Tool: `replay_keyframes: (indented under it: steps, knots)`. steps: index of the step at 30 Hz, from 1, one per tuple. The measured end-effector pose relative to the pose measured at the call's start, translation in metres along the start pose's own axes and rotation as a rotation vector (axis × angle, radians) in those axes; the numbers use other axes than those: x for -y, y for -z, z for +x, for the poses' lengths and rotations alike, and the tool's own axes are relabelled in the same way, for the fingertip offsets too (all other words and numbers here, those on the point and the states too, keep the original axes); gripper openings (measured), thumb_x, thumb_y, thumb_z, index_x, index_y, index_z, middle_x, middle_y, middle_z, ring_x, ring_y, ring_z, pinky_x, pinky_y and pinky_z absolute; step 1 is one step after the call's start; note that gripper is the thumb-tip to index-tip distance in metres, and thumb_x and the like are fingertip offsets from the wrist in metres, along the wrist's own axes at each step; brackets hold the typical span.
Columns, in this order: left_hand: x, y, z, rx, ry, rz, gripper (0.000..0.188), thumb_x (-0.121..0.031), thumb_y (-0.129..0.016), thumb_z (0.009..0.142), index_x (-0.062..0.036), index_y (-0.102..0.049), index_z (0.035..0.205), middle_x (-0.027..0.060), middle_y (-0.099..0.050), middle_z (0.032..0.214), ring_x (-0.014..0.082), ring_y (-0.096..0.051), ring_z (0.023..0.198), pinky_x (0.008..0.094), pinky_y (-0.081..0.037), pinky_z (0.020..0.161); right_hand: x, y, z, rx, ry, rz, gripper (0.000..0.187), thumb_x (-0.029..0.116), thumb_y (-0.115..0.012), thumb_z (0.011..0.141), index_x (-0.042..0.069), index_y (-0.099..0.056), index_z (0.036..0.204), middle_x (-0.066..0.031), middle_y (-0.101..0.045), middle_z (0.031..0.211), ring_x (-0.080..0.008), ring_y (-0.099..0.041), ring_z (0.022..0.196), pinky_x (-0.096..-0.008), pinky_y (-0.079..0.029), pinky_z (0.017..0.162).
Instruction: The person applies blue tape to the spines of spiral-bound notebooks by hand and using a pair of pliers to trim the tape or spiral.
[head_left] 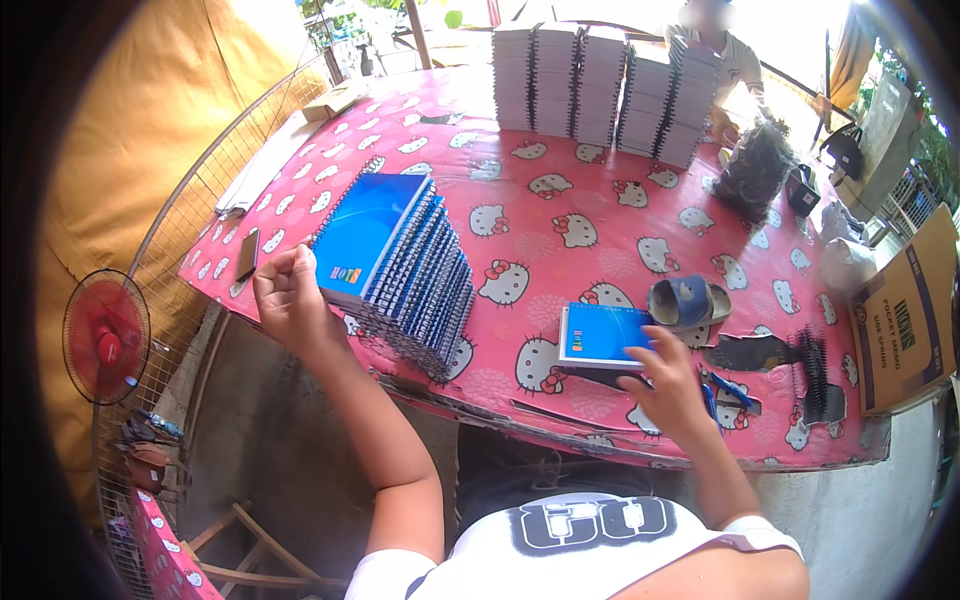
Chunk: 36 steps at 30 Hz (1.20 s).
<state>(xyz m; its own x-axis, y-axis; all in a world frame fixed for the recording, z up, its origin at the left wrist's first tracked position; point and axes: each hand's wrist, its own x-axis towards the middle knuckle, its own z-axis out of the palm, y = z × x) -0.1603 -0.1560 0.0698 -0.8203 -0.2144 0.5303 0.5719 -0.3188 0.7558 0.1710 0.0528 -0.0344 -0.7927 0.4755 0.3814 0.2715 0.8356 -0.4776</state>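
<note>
Flanking pink table (pixel 600 215): brown carton (pixel 905 320)

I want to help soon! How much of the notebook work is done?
Done: a leaning pile of blue notebooks under the left hand. In hand: the right hand touches one blue notebook. Left: white stacks at the table's far end and loose black spirals.

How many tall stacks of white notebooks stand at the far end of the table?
5, side by side in a row of white spiral-bound notebook stacks on the pink cartoon-print tablecloth; more may hide behind them.
</note>
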Motion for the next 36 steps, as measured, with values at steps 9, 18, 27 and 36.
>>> replay_keyframes:
  steps: [9,18,27,36]
  knots:
    - [-0.086,0.015,-0.077,0.316,-0.565,-0.215,0.051,-0.003,-0.063,0.085,-0.0048,-0.041,0.131,0.0208,-0.057,0.121,0.0265,-0.059,0.1,0.0331,-0.044,0.087,0.032,-0.054,0.065,0.426,0.298,-0.366,0.028,0.006,-0.065,0.074,0.009,-0.069,0.102,-0.0138,-0.058,0.108,-0.0304,-0.059,0.095,-0.0418,-0.053,0.077]
    - [-0.002,-0.021,-0.182,0.924,0.192,0.288,0.039,-0.001,-0.059,0.085,-0.0043,-0.054,0.123,0.0075,-0.068,0.102,0.014,-0.064,0.09,0.026,-0.048,0.08,0.026,-0.023,0.093,0.579,0.289,-0.06,0.032,0.004,-0.069,0.073,0.006,-0.07,0.105,-0.0153,-0.062,0.096,-0.0306,-0.065,0.084,-0.0407,-0.053,0.076]
    - [0.018,-0.019,-0.185,0.934,0.55,0.18,0.04,0.0,-0.058,0.086,-0.0034,-0.052,0.126,0.0075,-0.067,0.104,0.01,-0.06,0.086,0.0239,-0.047,0.076,0.027,-0.027,0.091,0.55,0.388,-0.222,0.031,0.005,-0.067,0.074,0.007,-0.066,0.105,-0.017,-0.058,0.107,-0.0307,-0.064,0.084,-0.0395,-0.053,0.073]
    - [0.064,-0.022,-0.212,0.805,0.694,0.051,0.022,0.002,-0.051,0.094,-0.0007,-0.057,0.115,0.0079,-0.065,0.103,0.0098,-0.06,0.087,0.0249,-0.05,0.08,0.028,-0.039,0.069,0.34,0.363,-0.23,0.029,0.01,-0.068,0.074,0.009,-0.066,0.102,-0.0146,-0.06,0.108,-0.0315,-0.064,0.083,-0.0412,-0.053,0.068]
